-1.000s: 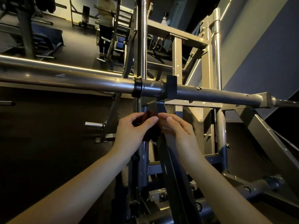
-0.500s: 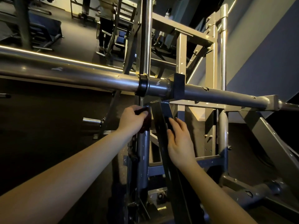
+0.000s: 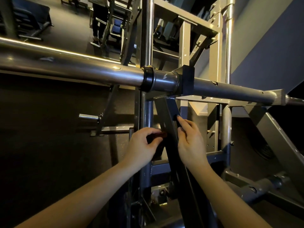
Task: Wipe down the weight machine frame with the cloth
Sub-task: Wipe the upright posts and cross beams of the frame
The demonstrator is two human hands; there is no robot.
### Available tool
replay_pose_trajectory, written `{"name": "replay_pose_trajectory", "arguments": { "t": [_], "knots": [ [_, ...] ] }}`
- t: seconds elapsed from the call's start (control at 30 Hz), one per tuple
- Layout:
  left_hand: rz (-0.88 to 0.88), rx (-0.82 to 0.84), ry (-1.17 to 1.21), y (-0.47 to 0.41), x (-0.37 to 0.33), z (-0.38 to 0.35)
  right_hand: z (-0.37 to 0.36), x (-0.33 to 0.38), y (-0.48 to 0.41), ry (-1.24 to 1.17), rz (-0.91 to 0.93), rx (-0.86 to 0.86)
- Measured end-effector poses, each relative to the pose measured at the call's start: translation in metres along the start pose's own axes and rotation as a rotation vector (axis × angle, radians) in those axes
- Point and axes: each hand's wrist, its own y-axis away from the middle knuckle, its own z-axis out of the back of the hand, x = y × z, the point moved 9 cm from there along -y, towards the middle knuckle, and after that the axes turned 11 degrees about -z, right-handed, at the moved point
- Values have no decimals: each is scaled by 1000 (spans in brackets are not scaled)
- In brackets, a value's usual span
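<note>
A dark slanted strut [image 3: 166, 116] of the grey weight machine frame runs down from the thick horizontal bar [image 3: 92, 71] between my hands. My left hand [image 3: 141, 145] grips a dark reddish cloth [image 3: 158, 140] and holds it against the strut's left side. Most of the cloth is hidden by my fingers and the strut. My right hand [image 3: 191, 139] lies on the strut's right side with its fingers stretched upward along the metal; a dark bit of cloth may show at its fingertips, but I cannot tell.
A chrome upright [image 3: 148, 30] rises behind the bar. A short peg [image 3: 88, 116] sticks out at the left. Beige frame posts [image 3: 213, 51] and a grey wall [image 3: 266, 46] stand at the right. A person [image 3: 97, 18] stands among other machines far back.
My left hand has slid down the strut's left side with the cloth. My right hand has stayed on the strut's right side, a little lower than the bar.
</note>
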Motion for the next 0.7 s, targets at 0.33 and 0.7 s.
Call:
{"name": "replay_pose_trajectory", "arguments": {
  "t": [0.33, 0.7],
  "knots": [
    [71, -244, 3, -57, 21, 10, 2, -1, 1, -33, -27, -15],
    [47, -228, -25, -80, 27, 17, 1, 0, -1, -7, -18, -36]
  ]
}}
